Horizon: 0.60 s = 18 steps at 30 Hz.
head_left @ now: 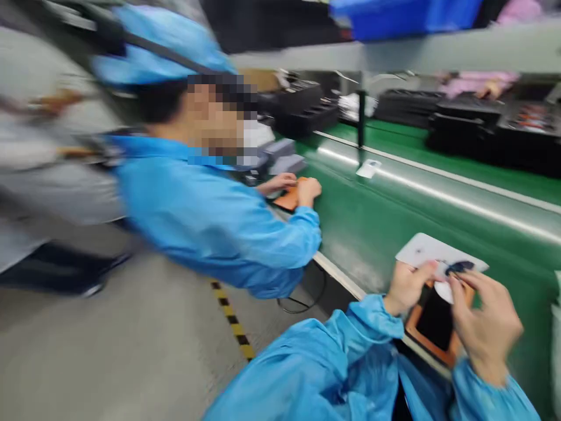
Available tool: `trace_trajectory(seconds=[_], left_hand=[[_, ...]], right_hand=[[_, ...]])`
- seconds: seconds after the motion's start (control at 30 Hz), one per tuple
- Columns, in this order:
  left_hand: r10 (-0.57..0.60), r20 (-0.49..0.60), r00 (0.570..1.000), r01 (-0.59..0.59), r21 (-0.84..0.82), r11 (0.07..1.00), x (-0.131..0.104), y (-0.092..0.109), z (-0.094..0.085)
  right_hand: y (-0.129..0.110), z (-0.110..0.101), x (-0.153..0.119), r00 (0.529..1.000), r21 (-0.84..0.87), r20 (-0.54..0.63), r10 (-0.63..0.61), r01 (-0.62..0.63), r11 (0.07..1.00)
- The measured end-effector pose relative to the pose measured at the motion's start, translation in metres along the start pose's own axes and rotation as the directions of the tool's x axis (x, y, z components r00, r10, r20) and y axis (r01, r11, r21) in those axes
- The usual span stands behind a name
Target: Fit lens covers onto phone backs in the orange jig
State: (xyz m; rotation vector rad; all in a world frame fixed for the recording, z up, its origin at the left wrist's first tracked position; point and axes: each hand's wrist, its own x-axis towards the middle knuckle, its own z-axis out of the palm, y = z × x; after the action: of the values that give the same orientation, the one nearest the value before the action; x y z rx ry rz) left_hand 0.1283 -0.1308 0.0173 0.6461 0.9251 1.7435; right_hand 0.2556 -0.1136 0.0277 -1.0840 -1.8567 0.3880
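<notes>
At the right of the head view, my left hand (408,286) is closed at the near edge of a white sheet (418,247) with rounded corners, its thumb over the sheet. A dark patch or piece (460,267) shows on the sheet. My right hand (491,316) pinches close beside it, its fingertips by a small white rounded piece (444,291); what they grip is blurred. Below both hands lies a flat orange-framed piece with a black middle (436,321), at the bench's near edge, partly covered by my right hand.
On my left a co-worker in a blue smock (210,210) handles an orange piece (288,199) at the same green bench (350,222). Black trays (464,117) stand beyond a raised rail. A small white paper (369,168) lies near a post. Yellow-black tape (232,318) marks the floor.
</notes>
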Motion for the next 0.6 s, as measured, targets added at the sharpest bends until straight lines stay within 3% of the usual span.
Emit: trace_trajectory(seconds=[0.1,0.43,0.6], left_hand=[[-0.073,0.078,0.994,0.071,0.021,0.997,-0.012,-0.003,0.002],[-0.089,0.021,0.996,0.084,0.172,0.981,-0.021,-0.029,-0.01],[-0.059,0.054,0.997,0.04,0.304,0.952,-0.019,-0.037,-0.017]], right_hand=[[-0.001,-0.004,-0.01,0.986,-0.152,-0.156,-0.058,0.034,0.988],[0.011,0.005,-0.014,0.984,-0.029,-0.173,0.045,-0.05,0.998],[0.018,0.012,-0.014,0.98,-0.015,-0.177,0.09,-0.094,0.995]])
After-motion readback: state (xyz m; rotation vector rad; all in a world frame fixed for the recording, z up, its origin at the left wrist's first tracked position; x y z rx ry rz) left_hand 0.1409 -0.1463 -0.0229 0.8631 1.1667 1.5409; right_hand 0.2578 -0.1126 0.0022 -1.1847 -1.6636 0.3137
